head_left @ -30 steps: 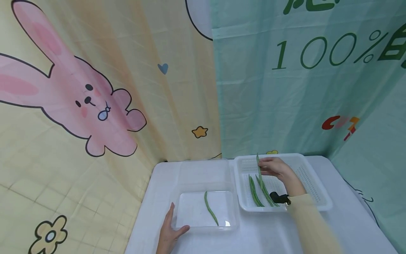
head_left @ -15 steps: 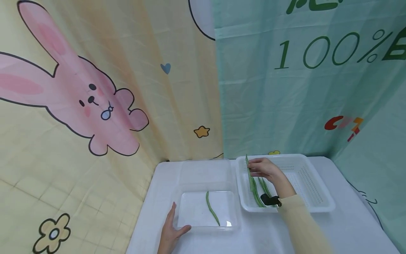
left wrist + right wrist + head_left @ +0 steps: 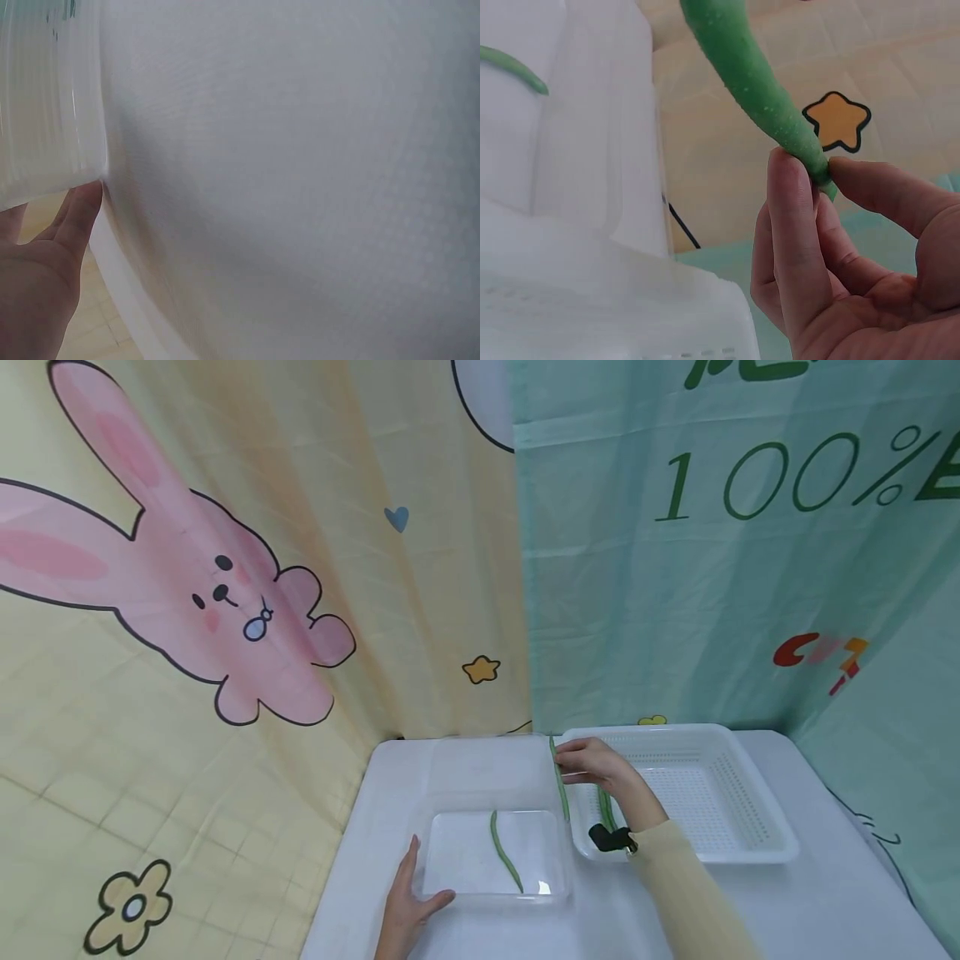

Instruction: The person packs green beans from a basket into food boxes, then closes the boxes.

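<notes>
Between thumb and fingertips my right hand (image 3: 596,766) pinches one end of a green bean (image 3: 559,781), raised over the left rim of the white perforated basket (image 3: 772,827). Close up in the right wrist view, the bean (image 3: 750,79) slants up from the fingertips. More green beans (image 3: 606,808) lie in the basket, partly hidden behind the right wrist. My left hand (image 3: 408,906) rests spread at the left front corner of a clear plastic container (image 3: 468,893), its fingertips touching the container wall (image 3: 45,127). Inside that container lies one curved green bean (image 3: 504,853).
A white cloth covers the table (image 3: 390,777). Behind the container lies a clear flat lid-like sheet (image 3: 483,768). Printed curtains (image 3: 420,568) hang along the table's back edge and sides. A black wrist camera (image 3: 611,838) sits on the right wrist.
My right hand has moved left with the pinched green bean, from above the beans in the basket to the basket's left rim. The left hand stays at the container.
</notes>
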A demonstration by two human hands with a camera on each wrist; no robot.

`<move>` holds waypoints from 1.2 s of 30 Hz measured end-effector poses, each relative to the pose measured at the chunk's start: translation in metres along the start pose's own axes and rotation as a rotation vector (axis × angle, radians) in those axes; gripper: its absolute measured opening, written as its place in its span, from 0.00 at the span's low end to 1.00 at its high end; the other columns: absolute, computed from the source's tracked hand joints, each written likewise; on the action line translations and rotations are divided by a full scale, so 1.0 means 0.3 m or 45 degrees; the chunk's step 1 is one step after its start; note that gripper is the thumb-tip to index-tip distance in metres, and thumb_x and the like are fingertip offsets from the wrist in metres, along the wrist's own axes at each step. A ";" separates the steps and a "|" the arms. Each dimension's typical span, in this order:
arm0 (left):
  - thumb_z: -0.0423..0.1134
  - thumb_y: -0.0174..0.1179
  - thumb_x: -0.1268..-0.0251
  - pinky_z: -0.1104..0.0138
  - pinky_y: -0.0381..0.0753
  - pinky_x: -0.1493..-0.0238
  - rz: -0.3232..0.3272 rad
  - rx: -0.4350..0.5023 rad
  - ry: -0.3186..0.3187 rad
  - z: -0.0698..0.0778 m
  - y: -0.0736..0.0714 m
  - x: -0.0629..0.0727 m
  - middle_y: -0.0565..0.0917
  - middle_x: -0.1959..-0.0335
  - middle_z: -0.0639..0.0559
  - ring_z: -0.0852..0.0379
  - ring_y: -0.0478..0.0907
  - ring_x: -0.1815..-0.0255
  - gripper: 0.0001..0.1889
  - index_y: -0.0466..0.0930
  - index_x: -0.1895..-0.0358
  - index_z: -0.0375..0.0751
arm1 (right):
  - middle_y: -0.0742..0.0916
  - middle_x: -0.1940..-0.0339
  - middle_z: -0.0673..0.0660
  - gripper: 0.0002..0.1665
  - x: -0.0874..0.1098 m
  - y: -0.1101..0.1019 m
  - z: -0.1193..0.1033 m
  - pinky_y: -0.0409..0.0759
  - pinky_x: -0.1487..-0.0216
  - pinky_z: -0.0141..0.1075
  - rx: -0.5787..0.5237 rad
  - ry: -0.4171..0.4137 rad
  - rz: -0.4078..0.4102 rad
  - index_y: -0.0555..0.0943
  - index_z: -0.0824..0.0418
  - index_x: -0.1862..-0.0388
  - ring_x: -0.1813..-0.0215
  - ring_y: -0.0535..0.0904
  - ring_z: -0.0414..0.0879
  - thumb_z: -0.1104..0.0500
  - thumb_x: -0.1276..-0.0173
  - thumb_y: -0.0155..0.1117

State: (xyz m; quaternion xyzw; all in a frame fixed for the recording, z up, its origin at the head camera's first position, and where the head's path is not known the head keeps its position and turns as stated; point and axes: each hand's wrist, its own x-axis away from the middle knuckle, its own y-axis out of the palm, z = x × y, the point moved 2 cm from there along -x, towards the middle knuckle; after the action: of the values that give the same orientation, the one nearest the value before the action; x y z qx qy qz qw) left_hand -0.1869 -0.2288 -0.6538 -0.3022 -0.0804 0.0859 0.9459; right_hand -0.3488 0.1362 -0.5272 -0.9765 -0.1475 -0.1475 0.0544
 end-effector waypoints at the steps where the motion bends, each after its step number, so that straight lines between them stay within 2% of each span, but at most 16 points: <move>1: 0.57 0.85 0.56 0.31 0.65 0.18 0.002 -0.002 0.000 -0.002 0.001 -0.001 0.59 0.14 0.33 0.24 0.57 0.17 0.68 0.50 0.12 0.49 | 0.89 0.53 0.61 0.25 -0.002 0.014 -0.003 0.96 0.50 0.38 -0.001 0.001 -0.006 0.76 0.78 0.32 0.57 0.88 0.42 0.64 0.22 0.64; 6: 0.57 0.85 0.56 0.31 0.66 0.19 0.010 -0.008 0.009 -0.008 0.004 -0.003 0.59 0.14 0.34 0.25 0.57 0.16 0.68 0.50 0.12 0.49 | 0.89 0.51 0.63 0.26 -0.016 0.081 -0.009 0.96 0.51 0.37 -0.017 -0.005 -0.043 0.75 0.78 0.32 0.59 0.87 0.40 0.64 0.23 0.64; 10: 0.57 0.86 0.56 0.30 0.65 0.19 0.011 -0.002 0.019 -0.009 0.003 -0.001 0.59 0.14 0.33 0.24 0.57 0.17 0.68 0.50 0.12 0.49 | 0.89 0.56 0.58 0.24 -0.030 0.131 -0.007 0.96 0.52 0.38 -0.024 -0.005 -0.056 0.77 0.78 0.35 0.60 0.88 0.41 0.65 0.23 0.65; 16: 0.56 0.86 0.57 0.30 0.65 0.19 0.018 0.005 0.008 -0.008 0.006 0.000 0.59 0.15 0.33 0.23 0.57 0.17 0.68 0.51 0.12 0.49 | 0.89 0.56 0.60 0.21 -0.047 0.191 0.000 0.97 0.52 0.40 -0.022 0.018 -0.065 0.79 0.76 0.37 0.61 0.88 0.42 0.66 0.24 0.66; 22: 0.56 0.86 0.57 0.30 0.65 0.19 0.007 0.015 0.008 -0.009 0.003 -0.002 0.59 0.15 0.33 0.23 0.57 0.17 0.68 0.51 0.12 0.49 | 0.89 0.61 0.56 0.18 -0.062 0.238 0.012 0.97 0.53 0.39 -0.014 0.043 -0.087 0.81 0.75 0.40 0.63 0.88 0.42 0.66 0.25 0.66; 32: 0.55 0.87 0.57 0.30 0.66 0.19 0.007 0.021 0.018 -0.003 0.005 0.000 0.60 0.15 0.33 0.24 0.58 0.17 0.68 0.51 0.13 0.49 | 0.90 0.63 0.58 0.13 -0.089 0.316 0.039 0.97 0.57 0.40 0.025 0.121 -0.108 0.84 0.71 0.46 0.64 0.89 0.44 0.67 0.26 0.68; 36: 0.54 0.86 0.57 0.30 0.67 0.20 0.007 0.016 0.018 0.000 0.002 0.002 0.59 0.15 0.32 0.23 0.58 0.17 0.68 0.51 0.13 0.48 | 0.91 0.60 0.64 0.11 -0.097 0.353 0.064 0.97 0.58 0.39 0.040 0.141 -0.124 0.85 0.70 0.48 0.60 0.92 0.49 0.68 0.27 0.68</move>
State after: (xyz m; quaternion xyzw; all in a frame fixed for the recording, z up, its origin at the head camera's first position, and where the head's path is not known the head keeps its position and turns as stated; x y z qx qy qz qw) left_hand -0.1865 -0.2283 -0.6540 -0.2970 -0.0723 0.0869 0.9482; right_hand -0.3379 0.0306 -0.5608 -0.9575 -0.1938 -0.2016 0.0707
